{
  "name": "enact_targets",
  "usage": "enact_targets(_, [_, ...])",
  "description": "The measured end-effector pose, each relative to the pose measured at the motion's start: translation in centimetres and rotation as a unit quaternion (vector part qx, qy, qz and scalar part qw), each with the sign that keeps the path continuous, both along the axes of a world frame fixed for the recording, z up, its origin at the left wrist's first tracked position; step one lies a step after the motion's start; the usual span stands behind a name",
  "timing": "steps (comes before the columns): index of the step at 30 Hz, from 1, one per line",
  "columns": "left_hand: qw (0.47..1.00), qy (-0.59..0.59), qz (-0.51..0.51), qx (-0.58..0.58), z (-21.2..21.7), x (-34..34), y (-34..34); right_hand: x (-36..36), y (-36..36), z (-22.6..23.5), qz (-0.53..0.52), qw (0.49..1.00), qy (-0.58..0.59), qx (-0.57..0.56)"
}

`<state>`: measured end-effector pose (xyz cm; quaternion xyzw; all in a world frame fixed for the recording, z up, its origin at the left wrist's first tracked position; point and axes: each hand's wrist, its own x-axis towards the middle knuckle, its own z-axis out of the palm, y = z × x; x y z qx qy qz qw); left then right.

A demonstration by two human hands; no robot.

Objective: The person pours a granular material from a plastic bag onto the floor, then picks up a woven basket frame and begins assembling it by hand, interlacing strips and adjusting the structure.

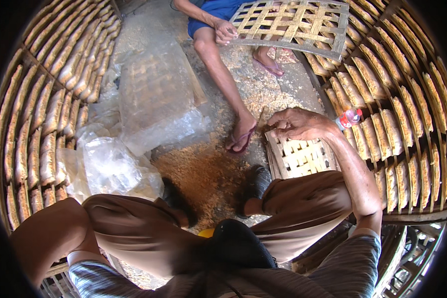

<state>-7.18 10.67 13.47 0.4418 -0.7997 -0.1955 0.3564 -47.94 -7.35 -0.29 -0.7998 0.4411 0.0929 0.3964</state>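
Observation:
My right hand (301, 124) reaches out beside my right knee, its curled fingers gripping the far edge of a woven bamboo tray (303, 159). This tray leans next to my right leg, and its lower part is hidden behind my knee. A thin stick-like piece (261, 115) shows just left of my fingertips; I cannot tell whether I touch it. My left arm (54, 236) is bent at the lower left, and the hand itself is out of sight. Across from me, a co-worker's hand (225, 32) is near the corner of a larger woven bamboo tray (293, 22).
Slatted racks of pale, crusted slabs stand at left (47, 144) and right (397, 129). Clear plastic sheeting (154, 94) covers something flat, with a crumpled plastic bag (111, 159) nearer me. Brown crumbs (198, 171) litter the floor. A red-labelled plastic bottle (348, 118) lies by the right rack.

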Motion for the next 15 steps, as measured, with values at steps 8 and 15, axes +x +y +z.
enact_targets(8, [0.996,0.072,-0.026,0.042,0.6,-0.7,-4.8,0.1,0.6,-1.8,0.065,0.998,0.002,-0.017])
enact_targets(15, [0.905,-0.320,-0.111,0.257,-14.0,0.2,-7.2,-0.4,0.0,-4.4,0.106,0.994,0.033,-0.013])
